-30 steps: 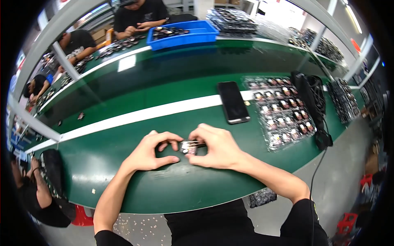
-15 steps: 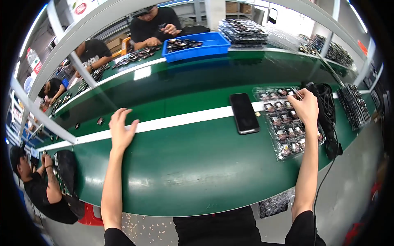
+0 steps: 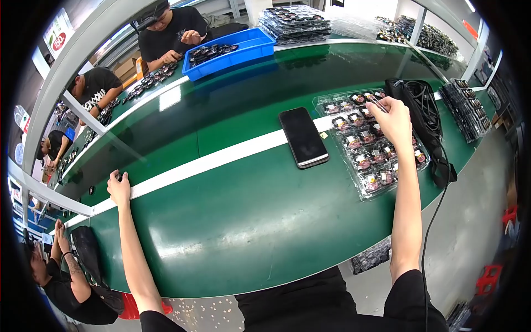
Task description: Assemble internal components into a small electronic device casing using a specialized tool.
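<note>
My left hand [image 3: 119, 188] is stretched far to the left on the green belt [image 3: 249, 216], beside the white stripe [image 3: 221, 157]. Its fingers curl down onto a small dark part [image 3: 118, 176]. My right hand [image 3: 395, 120] hovers over the far end of a clear blister tray [image 3: 369, 193] that holds several small dark-and-red parts. Its fingertips pinch a thin small piece [image 3: 376, 103] just above the tray. A black phone [image 3: 302, 136] lies face up between my hands, across the stripe.
A black bag with coiled cable [image 3: 423, 108] lies right of the tray, beyond it more trays [image 3: 467, 108]. A blue bin [image 3: 227, 50] and stacked trays [image 3: 296, 22] sit across the belt. Other people work across the belt and at the lower left [image 3: 55, 265].
My hands, together on one small part a second ago, have parted. The left went far left to the dark part by the stripe; the right reached the tray and stays over it.
</note>
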A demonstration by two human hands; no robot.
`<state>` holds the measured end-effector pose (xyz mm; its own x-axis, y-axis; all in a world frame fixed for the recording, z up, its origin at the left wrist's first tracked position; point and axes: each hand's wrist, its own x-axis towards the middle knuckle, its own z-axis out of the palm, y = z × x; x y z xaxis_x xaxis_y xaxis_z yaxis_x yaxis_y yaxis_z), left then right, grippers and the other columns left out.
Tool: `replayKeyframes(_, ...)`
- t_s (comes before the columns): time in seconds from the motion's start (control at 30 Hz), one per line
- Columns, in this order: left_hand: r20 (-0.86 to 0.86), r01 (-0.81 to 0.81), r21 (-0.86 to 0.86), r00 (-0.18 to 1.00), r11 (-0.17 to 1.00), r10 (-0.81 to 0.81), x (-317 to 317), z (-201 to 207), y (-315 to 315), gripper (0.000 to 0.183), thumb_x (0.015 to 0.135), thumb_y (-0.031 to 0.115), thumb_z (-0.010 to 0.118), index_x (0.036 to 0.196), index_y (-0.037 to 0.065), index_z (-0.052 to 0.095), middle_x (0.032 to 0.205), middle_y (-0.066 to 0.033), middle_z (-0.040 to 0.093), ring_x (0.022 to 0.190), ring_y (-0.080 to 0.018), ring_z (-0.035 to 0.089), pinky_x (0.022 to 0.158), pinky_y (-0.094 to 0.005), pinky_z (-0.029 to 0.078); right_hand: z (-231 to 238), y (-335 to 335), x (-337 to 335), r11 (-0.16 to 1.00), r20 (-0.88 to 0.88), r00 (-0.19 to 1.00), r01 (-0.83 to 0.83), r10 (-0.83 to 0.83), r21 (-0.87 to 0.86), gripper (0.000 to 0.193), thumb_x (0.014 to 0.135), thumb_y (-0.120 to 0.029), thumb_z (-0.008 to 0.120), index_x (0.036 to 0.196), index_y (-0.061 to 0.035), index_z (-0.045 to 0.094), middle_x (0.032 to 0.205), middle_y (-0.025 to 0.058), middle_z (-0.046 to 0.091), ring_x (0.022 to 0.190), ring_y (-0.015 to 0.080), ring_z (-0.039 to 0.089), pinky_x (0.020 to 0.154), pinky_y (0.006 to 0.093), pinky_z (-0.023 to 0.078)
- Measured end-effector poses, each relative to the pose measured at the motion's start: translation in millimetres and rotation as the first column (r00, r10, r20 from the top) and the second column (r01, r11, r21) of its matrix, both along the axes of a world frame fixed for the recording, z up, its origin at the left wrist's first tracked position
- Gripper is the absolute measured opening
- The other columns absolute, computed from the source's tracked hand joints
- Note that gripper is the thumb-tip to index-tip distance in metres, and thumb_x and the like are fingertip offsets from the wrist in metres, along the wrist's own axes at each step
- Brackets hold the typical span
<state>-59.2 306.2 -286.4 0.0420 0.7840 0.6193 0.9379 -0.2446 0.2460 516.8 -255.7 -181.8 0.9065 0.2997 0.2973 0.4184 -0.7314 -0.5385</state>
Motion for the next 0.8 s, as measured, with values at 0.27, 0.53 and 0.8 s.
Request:
replayKeyframes(0.27,0.098,0.216,-0.041,0.972,0.975,-0.211,-30,-1,24,0.041,0.101,0.012,0.080,0.139,0.002,0.068,0.120,-0.0214,0.074,0.108,-0.0378,0.072,0.101,-0.0506,0.056,-8,29,-29,0.894,0.112,0.950,-0.313,0.292,0.320,0.029,0.101,-0.022,0.084,0.092,0.0046,0.078,0.064,-0.0041,0.057,0.063,0.0031,0.044,0.058,0.0300,0.033)
replayKeyframes(0.53,0.289,0.747,-0.101,0.655,0.658,-0.699,63,26,-116,0.059,0.099,0.009,0.082,0.154,0.003,0.061,0.127,-0.0180,0.072,0.119,-0.0309,0.072,0.108,-0.0436,0.056,-15,65,-118,0.761,0.240,0.795,-0.604,0.556,0.237,0.020,0.096,-0.018,0.086,0.093,0.0002,0.078,0.068,0.0064,0.063,0.060,0.0168,0.058,0.058,0.0358,0.044)
replayKeyframes(0.8,0.409,0.930,-0.368,0.165,0.003,-0.897,126,67,-279,0.075,0.091,0.005,0.086,0.160,0.005,0.057,0.150,-0.0172,0.067,0.137,-0.0361,0.065,0.120,-0.0465,0.050,-28,81,-176,0.497,0.075,0.522,-0.840,0.850,0.218,0.021,0.095,-0.010,0.087,0.106,0.0040,0.076,0.081,0.0093,0.065,0.066,0.0169,0.060,0.060,0.0334,0.048)
